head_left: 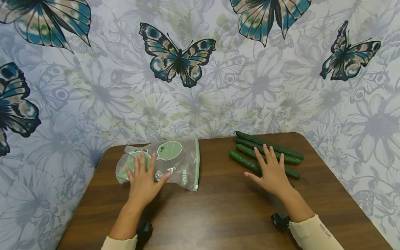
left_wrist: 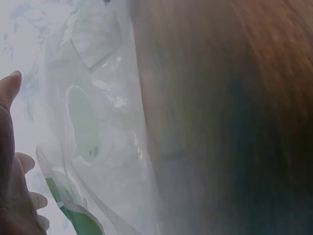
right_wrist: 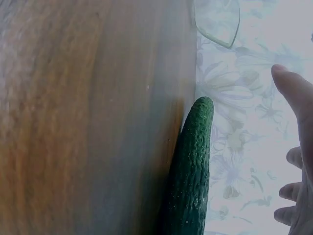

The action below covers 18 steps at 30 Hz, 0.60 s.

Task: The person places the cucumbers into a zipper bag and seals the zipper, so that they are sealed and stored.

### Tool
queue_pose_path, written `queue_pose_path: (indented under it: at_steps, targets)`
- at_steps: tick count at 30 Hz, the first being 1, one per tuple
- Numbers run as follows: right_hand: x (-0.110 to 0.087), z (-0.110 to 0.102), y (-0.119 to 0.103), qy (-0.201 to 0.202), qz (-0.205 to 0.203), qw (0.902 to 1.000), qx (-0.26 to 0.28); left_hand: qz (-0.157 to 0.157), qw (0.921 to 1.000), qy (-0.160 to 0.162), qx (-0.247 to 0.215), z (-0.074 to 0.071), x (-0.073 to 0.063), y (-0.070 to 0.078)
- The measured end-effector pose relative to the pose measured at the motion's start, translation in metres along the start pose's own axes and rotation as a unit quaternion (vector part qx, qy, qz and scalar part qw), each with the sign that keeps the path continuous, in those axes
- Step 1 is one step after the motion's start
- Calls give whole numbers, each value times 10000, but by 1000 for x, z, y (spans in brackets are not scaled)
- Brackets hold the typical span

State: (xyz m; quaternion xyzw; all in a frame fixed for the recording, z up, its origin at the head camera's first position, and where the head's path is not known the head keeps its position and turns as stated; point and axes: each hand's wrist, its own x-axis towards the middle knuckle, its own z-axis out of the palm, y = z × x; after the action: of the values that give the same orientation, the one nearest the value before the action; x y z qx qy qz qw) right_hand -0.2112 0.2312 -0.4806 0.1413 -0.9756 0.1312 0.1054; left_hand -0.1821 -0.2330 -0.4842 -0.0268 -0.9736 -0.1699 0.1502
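A clear zip bag (head_left: 175, 170) with green printed shapes and a green zip edge lies flat at the back left of the table. Over its left part my left hand (head_left: 143, 185) is held with fingers spread; in the left wrist view the hand (left_wrist: 14, 176) appears apart from the bag (left_wrist: 112, 132). Several dark green cucumbers (head_left: 256, 144) lie side by side at the back right. My right hand (head_left: 273, 175), fingers spread, is over their near side and hides part of them. One cucumber (right_wrist: 193, 171) shows close up in the right wrist view, apart from the fingers.
The brown wooden table (head_left: 218, 208) has its back edge against a wall covering (head_left: 200, 104) printed with flowers and butterflies. Between the bag and the cucumbers runs a stretch of bare wood. Dark wrist devices (head_left: 280, 221) sit under both forearms.
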Motion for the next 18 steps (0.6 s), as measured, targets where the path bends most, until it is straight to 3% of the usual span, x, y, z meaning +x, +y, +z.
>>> queue_pose_path:
  at_steps: [4,7,9,13,18]
  targets:
    - [1,2,-1,-14,-23,10000,35,-33,9999,36,-114,-1,2,5]
    - [3,1,-4,62,-68,9997,220,-27,9981,348,-512,-2,2,14]
    - [4,0,-9,145,-84,9987,487,51,9927,702,-982,-3,1,23]
    - [5,-1,-21,243,-119,9921,1228,332,9736,1377,-1789,-1,-3,46]
    - [7,7,-32,126,-161,9836,1790,531,9665,1452,-2049,5,-4,71]
